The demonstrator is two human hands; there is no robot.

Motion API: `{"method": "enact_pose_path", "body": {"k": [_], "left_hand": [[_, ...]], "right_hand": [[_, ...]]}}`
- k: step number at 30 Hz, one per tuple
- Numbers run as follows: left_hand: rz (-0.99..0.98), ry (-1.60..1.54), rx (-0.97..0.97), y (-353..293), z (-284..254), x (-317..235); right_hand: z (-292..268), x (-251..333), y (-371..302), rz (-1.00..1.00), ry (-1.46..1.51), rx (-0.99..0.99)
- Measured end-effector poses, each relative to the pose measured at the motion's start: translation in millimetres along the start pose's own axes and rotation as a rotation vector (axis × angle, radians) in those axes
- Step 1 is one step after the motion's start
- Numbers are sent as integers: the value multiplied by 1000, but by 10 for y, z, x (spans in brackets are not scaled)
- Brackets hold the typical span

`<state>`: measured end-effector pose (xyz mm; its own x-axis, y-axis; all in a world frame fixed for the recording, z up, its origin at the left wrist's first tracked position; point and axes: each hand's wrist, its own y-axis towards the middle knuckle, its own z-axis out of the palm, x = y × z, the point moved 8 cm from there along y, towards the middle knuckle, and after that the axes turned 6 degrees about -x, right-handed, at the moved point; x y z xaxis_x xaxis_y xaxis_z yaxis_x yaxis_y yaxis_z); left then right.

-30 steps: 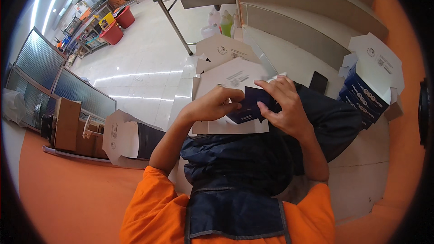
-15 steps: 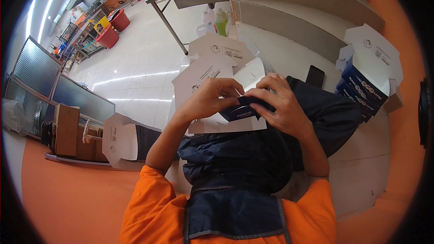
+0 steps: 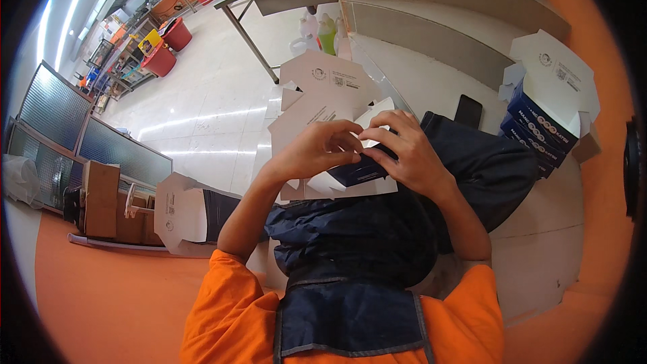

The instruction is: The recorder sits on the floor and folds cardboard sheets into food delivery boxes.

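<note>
Closer together than a second ago, the left hand (image 3: 317, 151) and right hand (image 3: 412, 155) nearly meet over the blue-and-white box (image 3: 357, 172); the right grip pinches its upper edge, while the left one's fingers curl beside it, whether clamped cannot be told. That box sits just beyond the dark apron (image 3: 350, 229), with another box's white lid (image 3: 327, 71) behind and, to the right, a phone (image 3: 468, 112) and stacked blue boxes (image 3: 538, 127) on the floor (image 3: 435, 77).
</note>
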<state>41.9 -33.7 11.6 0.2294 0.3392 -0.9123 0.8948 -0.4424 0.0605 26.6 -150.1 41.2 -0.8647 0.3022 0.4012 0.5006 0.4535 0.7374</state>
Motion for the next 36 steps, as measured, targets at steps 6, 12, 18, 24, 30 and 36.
{"method": "enact_pose_path", "body": {"k": [6,12,18,24,30,36], "left_hand": [[25,214,83,18,123,33],[8,-113,-324,75,-425,-205],[227,-723,-581,34,-546,-389],[294,-878,-613,19,-467,-407],[277,-984,-607,33,-308,-332],[296,-844,-643,28,-257,-364]], "right_hand": [[-227,-17,21,5,-71,-250],[-553,370,-165,-259,-210,-583],[-269,392,-149,-294,-166,-465],[-285,293,-137,-231,-162,-525],[-279,189,-103,-212,-326,-484],[-339,110,-20,-166,-339,-372]]}}
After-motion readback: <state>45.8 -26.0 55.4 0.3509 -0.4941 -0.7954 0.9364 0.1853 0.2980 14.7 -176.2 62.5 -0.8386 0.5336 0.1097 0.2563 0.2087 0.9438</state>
